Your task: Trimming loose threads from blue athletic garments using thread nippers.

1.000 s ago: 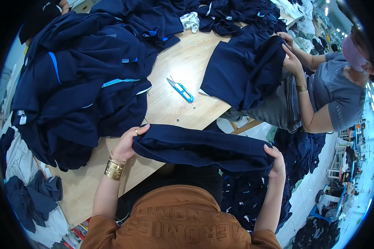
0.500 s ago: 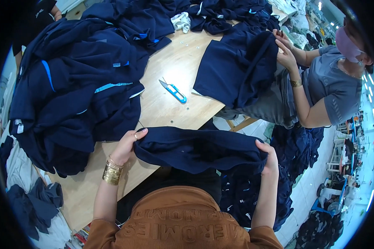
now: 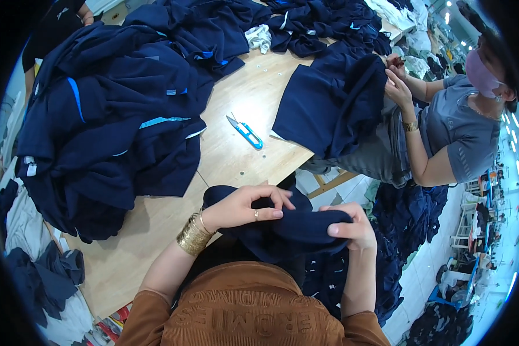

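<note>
A dark navy piece of cloth (image 3: 305, 228), folded into a band, hangs in front of my body just off the table's near edge. My right hand (image 3: 354, 228) grips its right end, thumb on top and fingers behind. Over the cloth's left part reaches my left hand (image 3: 248, 206), its fingers bent and apart, wearing a ring and a wide gold bracelet. Nothing shows between the left fingertips, though whether they touch the cloth is hard to see. Blue-handled thread snips (image 3: 247, 134) lie on the table beyond my hands.
The wooden table (image 3: 225, 155) bears a large heap of navy garments (image 3: 115, 121) at left and a white cloth (image 3: 258, 38) farther back. At right, a co-worker (image 3: 461, 132) in a mask handles a navy garment (image 3: 328, 104). More navy garments (image 3: 406, 225) lie piled below on the right.
My left hand has let go of the cloth's left end and moved right, over its middle. The cloth, stretched between both hands before, is now bunched and folded toward the right hand.
</note>
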The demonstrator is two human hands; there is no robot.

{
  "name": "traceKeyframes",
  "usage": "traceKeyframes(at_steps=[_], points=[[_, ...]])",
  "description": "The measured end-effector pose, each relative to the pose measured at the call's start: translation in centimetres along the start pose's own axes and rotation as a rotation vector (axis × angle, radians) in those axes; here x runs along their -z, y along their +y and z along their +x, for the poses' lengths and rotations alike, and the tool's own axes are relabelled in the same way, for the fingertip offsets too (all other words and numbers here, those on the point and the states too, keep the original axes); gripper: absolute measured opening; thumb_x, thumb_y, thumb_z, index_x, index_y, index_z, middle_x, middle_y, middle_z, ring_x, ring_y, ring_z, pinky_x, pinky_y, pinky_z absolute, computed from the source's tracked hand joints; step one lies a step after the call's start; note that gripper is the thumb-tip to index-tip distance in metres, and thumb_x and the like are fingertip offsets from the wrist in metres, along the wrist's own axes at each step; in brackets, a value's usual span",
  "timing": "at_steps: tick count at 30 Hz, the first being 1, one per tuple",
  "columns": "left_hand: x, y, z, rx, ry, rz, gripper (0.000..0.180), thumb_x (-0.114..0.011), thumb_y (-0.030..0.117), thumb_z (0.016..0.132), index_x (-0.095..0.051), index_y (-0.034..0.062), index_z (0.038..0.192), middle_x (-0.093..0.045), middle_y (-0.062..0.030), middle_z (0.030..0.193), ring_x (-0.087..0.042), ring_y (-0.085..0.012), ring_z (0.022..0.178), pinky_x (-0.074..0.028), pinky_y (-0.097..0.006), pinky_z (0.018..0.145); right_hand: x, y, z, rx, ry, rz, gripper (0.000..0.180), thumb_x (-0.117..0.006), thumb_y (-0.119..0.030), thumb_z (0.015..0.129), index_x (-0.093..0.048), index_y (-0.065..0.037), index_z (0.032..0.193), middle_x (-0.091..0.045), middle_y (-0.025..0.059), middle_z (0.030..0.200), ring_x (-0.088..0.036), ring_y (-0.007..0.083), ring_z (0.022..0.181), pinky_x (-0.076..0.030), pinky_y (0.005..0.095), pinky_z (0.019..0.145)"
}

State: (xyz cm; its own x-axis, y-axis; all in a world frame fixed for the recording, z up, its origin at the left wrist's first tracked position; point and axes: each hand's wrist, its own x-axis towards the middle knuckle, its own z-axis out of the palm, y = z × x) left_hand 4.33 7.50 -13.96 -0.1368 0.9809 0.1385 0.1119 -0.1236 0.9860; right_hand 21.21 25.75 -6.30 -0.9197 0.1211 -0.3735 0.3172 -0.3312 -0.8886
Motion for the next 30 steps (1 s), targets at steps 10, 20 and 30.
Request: traceKeyframes(at_steps=[10, 20, 30], points=[[-0.9, 4.4, -0.4, 0.245, 0.266, -0.344, 0.014, -0.062, 0.014, 0.083, -0.059, 0.0006, 0.080, -0.055, 0.0018, 0.073, -0.049, -0.0055, 0.070, -0.040, -0.021, 0.067, 2.3, 3.5, 1.0, 0.198, 0.564, -1.249, 0.019, -0.062, 0.000, 0.066, -0.062, -0.008, 0.083, -0.059, 0.0084, 0.086, -0.056, 0.0265, 0.084, -0.045, 0.0327, 0.073], [3.6, 5.4, -6.4, -0.159, 0.767, -0.967, 0.021, -0.047, 0.019, 0.091, -0.054, 0.0029, 0.102, -0.060, -0.0083, 0.095, -0.058, -0.0190, 0.090, -0.045, -0.032, 0.086, 11.0, 3.1, -3.4, 0.149, 0.876, -0.547, 0.025, -0.048, 0.016, 0.068, -0.064, 0.002, 0.081, -0.062, 0.0014, 0.074, -0.057, 0.0086, 0.069, -0.042, 0.0179, 0.064], [5.3, 3.4, -8.1, -0.024, 0.882, -1.270, 0.027, -0.047, 0.023, 0.091, -0.062, 0.0018, 0.100, -0.064, -0.0100, 0.104, -0.059, -0.0226, 0.098, -0.041, -0.035, 0.094, 8.0, 0.4, -3.6, 0.058, 0.490, -0.127, 0.023, -0.056, 0.005, 0.057, -0.064, 0.005, 0.078, -0.063, 0.0060, 0.073, -0.057, 0.0139, 0.065, -0.045, 0.0225, 0.067]])
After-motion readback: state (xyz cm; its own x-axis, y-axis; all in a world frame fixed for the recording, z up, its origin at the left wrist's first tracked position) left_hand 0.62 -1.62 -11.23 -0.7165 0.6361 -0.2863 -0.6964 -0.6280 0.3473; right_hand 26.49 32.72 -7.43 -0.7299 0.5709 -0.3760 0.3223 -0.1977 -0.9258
